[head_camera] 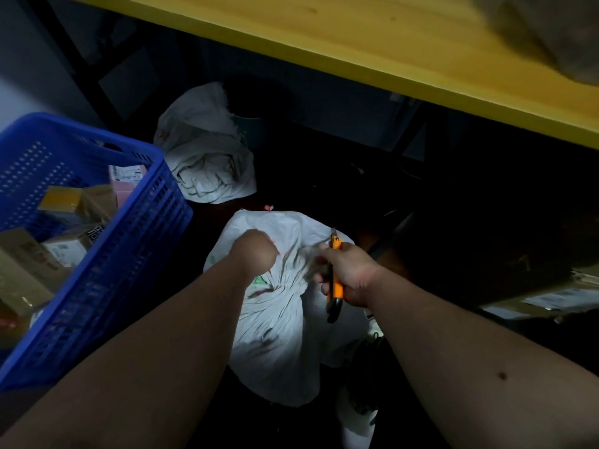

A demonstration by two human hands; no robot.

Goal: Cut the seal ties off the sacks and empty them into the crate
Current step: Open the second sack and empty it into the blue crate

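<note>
A full white woven sack (282,338) stands on the dark floor in the middle, its neck gathered into folds at the top. My left hand (254,254) grips the bunched fabric on the left of the neck. My right hand (348,273) holds an orange and black utility knife (335,280), blade tip pointing away above the sack's top right. The seal tie itself is hidden in the folds and blur. A blue plastic crate (107,254) stands tilted at the left with several cardboard parcels inside.
A crumpled, emptied white sack (207,147) lies on the floor behind. A yellow wooden tabletop (389,50) overhangs at the top, with dark metal legs beneath. Labelled cartons (551,296) sit in shadow at the right. A small red scrap (268,207) lies beyond the sack.
</note>
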